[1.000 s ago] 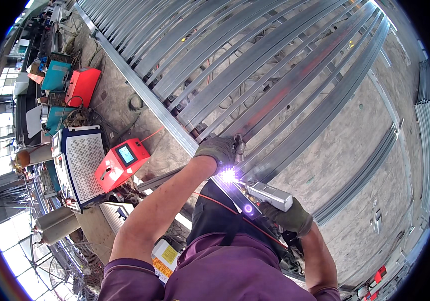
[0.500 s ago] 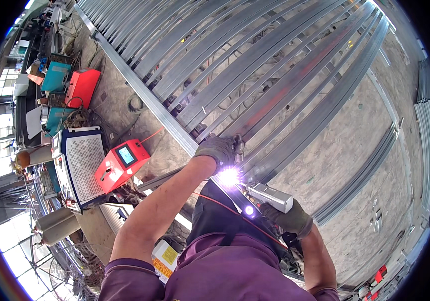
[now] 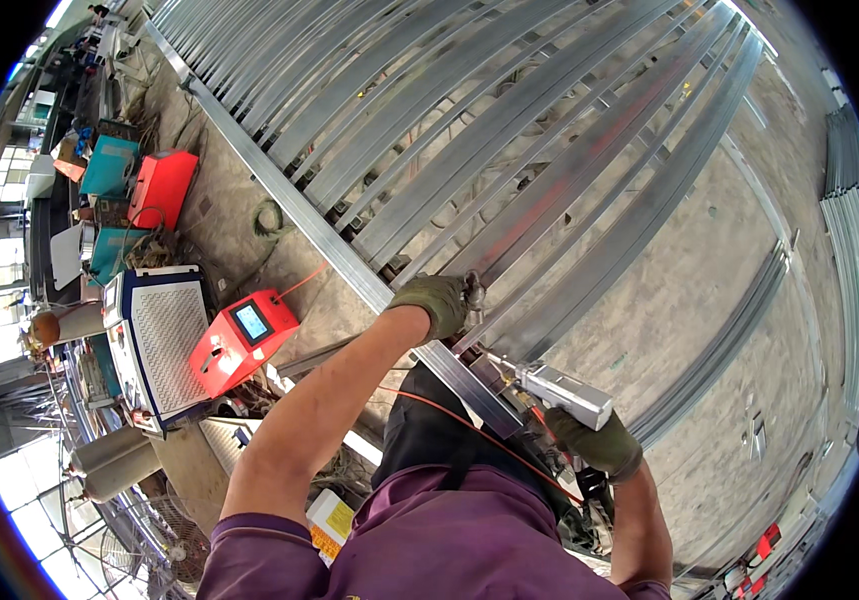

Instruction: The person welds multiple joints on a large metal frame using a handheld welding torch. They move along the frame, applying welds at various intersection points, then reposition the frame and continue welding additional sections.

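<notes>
Many bars (image 3: 537, 214) lie beyond left hand (image 3: 431, 304), grip unclear, and right hand (image 3: 599, 444), clamped on torch (image 3: 567, 396)

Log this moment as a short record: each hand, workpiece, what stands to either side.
Left hand: gloved, at a shiny metal piece beside the edge rail
Right hand: gloved, gripping a silver handheld tool, front end toward the rail
Workpiece: grey metal frame of long bars
Left side: red machine with screen, blue-edged cabinet
Right side: bundled metal bars on the floor
</notes>
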